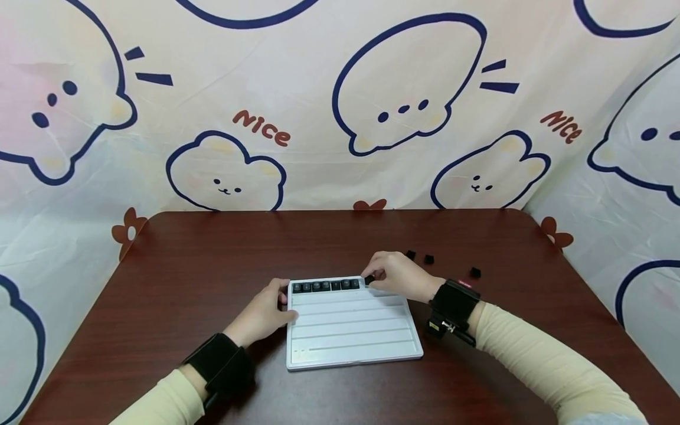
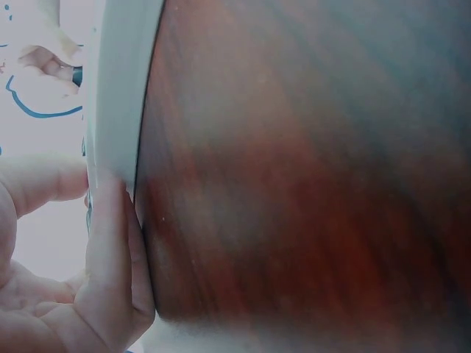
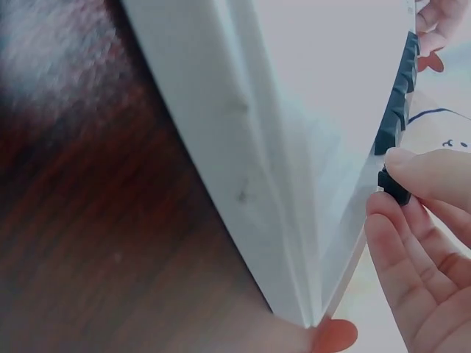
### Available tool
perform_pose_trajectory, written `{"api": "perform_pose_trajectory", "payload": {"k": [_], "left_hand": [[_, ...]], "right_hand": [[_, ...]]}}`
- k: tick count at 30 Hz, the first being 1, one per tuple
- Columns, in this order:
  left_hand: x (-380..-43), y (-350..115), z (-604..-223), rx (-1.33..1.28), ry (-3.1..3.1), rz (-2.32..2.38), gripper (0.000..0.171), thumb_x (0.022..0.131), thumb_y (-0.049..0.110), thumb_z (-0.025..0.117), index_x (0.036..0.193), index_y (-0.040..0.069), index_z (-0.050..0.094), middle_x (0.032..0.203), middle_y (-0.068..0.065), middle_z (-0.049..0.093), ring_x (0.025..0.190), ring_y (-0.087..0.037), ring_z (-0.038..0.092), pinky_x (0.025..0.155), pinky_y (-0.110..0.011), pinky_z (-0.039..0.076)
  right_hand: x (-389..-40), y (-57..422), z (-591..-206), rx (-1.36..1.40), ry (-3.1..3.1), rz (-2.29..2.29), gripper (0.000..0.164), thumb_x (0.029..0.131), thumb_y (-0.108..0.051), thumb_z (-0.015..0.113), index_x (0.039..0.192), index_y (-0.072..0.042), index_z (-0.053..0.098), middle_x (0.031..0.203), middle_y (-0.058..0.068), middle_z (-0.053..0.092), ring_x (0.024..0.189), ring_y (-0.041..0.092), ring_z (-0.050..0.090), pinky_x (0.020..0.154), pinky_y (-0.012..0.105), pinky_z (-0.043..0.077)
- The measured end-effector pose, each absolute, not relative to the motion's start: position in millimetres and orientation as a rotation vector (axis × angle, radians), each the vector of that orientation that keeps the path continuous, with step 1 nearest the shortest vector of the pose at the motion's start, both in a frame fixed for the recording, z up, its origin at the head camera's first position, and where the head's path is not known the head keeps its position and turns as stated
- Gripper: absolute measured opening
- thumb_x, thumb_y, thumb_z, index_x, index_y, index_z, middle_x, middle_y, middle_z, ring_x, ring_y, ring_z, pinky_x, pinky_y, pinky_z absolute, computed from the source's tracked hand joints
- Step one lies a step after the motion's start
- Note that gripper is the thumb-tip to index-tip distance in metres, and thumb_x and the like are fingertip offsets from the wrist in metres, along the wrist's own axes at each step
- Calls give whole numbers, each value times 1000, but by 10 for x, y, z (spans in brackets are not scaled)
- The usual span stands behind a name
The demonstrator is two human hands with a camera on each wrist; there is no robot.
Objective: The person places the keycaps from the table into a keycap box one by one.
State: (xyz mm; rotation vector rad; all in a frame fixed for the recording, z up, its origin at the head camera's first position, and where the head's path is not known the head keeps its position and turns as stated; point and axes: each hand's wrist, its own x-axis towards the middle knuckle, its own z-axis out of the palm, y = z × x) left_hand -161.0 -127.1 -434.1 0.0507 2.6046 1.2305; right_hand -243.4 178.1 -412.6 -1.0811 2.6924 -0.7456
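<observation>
A white ridged tray (image 1: 350, 330) lies on the brown table, with a row of several black keycaps (image 1: 326, 286) along its far edge. My right hand (image 1: 398, 274) pinches one more black keycap (image 3: 395, 187) between thumb and fingertips. This keycap sits right at the far edge, just right of the row. At the tray's left side, near the far corner, my left hand (image 1: 265, 313) holds the edge. In the left wrist view its thumb and fingers (image 2: 110, 250) meet the white rim (image 2: 121, 110).
Three loose black keycaps lie beyond the right hand: one (image 1: 411, 254) close behind it, another (image 1: 428, 259) beside that, and a third (image 1: 475, 272) farther right. A printed cloth (image 1: 308, 177) hangs behind the table's far edge. Both wrists wear black straps.
</observation>
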Motion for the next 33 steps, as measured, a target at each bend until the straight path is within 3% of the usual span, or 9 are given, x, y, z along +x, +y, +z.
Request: {"api": "perform_pose_trajectory", "payload": {"k": [12, 33], "left_hand": [[-1624, -1252, -4343, 31, 2607, 1218, 66, 89, 2, 77, 146, -7, 44, 102, -11, 55, 82, -21, 52, 70, -33, 44], [-1622, -1264, -4341, 39, 2610, 1226, 65, 89, 2, 76, 145, -7, 44, 101, -11, 54, 82, -21, 52, 70, -33, 44]], "right_hand": [[-2397, 1693, -4164, -1007, 2702, -769, 18, 85, 2, 80, 99, -7, 72, 98, 0, 63, 84, 12, 61, 77, 26, 54], [-2385, 1662, -4157, -971, 2711, -775, 15, 86, 3, 79, 93, -9, 75, 97, 0, 64, 85, 13, 63, 77, 27, 55]]}}
